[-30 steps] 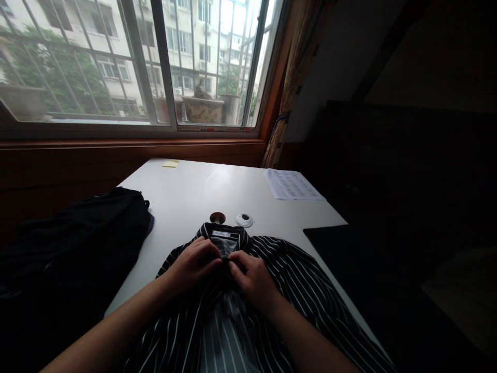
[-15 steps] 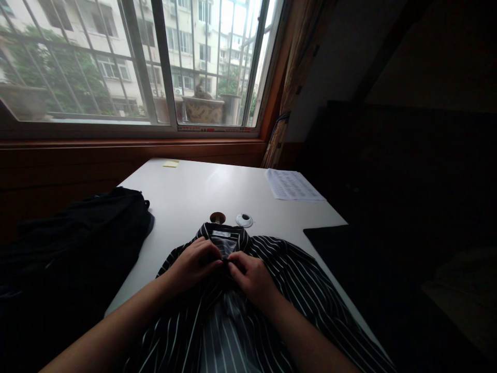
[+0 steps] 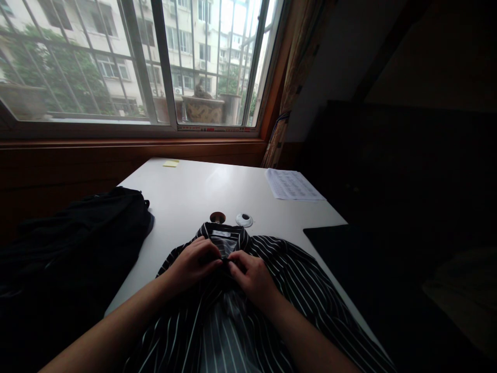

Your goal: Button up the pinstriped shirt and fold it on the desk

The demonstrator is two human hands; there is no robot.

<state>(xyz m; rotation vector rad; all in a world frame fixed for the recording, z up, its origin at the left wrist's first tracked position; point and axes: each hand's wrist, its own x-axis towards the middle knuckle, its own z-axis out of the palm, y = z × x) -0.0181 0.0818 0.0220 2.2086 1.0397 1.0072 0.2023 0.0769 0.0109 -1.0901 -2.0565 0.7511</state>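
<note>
1. While pinching the striped shirt [image 3: 310, 280] just below the collar [image 3: 241, 237] with the left hand [image 3: 196, 259], grips it with the right hand [image 3: 252, 272] too, close beside.
2. Has the shirt spread on the white table [image 3: 186, 191], with the collar toward the window [image 3: 215, 62].
3. Shows a hole [image 3: 217, 217] and a round cap [image 3: 244, 220] just past the collar.
4. Shows dark cloth [image 3: 85, 228] at left, papers [image 3: 293, 185] at far right.

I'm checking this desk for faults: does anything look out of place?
Yes: the round cap lies beside the open hole in the white desk, just beyond the striped shirt, though it looks made to cover that hole.
</note>
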